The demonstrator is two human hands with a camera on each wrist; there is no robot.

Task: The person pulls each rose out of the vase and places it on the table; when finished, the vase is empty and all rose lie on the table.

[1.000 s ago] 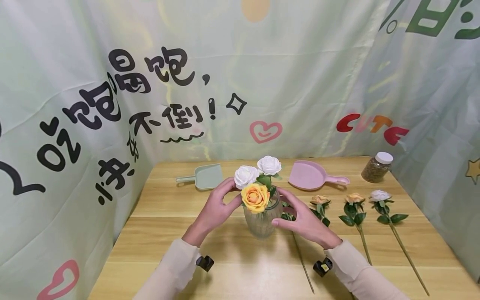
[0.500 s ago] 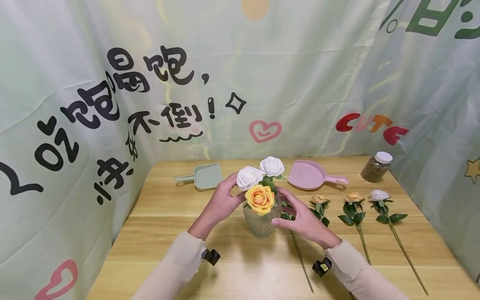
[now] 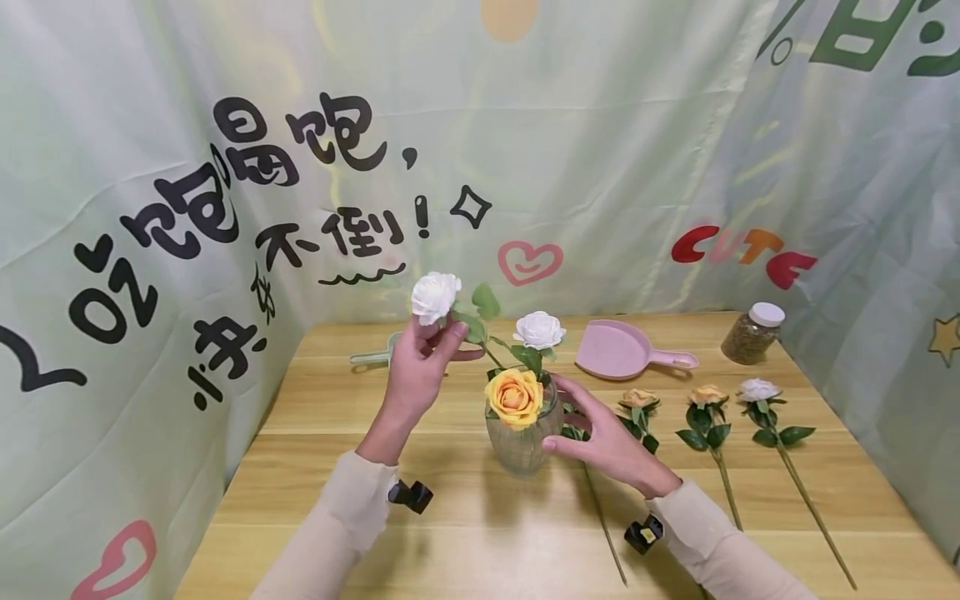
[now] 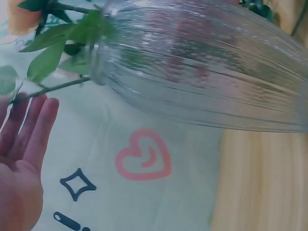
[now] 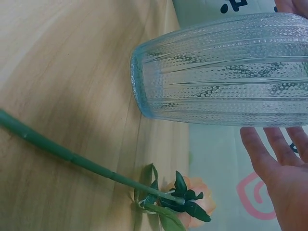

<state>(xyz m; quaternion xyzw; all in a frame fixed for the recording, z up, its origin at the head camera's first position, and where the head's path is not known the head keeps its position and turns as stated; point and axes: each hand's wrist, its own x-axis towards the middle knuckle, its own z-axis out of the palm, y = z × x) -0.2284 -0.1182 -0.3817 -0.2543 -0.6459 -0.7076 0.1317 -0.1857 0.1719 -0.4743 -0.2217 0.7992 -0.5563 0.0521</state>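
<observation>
Two hands are at work over one table. The left hand (image 3: 414, 367) is closed by thumb and fingers just below the flower of one white rose (image 3: 435, 298), while some of its other fingers stretch loosely. This rose leans to the left, above the table, and its thin stem runs down to the mouth of one glass vase (image 3: 521, 454). The right hand (image 3: 606, 435) is spread wide in a curve and holds the vase from its right side, the thumb in front and the fingers around the back.

The vase stands upright in the middle of the table. Its glass is transparent, with long ribs and small raised dots, and the body is rounded. Two more flowers are in it: one yellow-orange rose (image 3: 514, 400) in front and one second white rose (image 3: 538, 330) behind, with layered petals.

To the right, three flower heads lie on the table: two peach roses (image 3: 708, 395) and one flat-lying white rose (image 3: 759, 390). A fourth green stem (image 3: 606, 525) lies near the right hand, its top hidden in the head view.

Farther back are two dustpans, one pale green (image 3: 369, 358), partly covered by the left hand, and one smooth pink (image 3: 615, 350), and one clear jar (image 3: 752, 337) with white lid and brown content. The table (image 3: 300, 483) has wood grain; behind hangs wrinkled printed cloth (image 3: 600, 167).
</observation>
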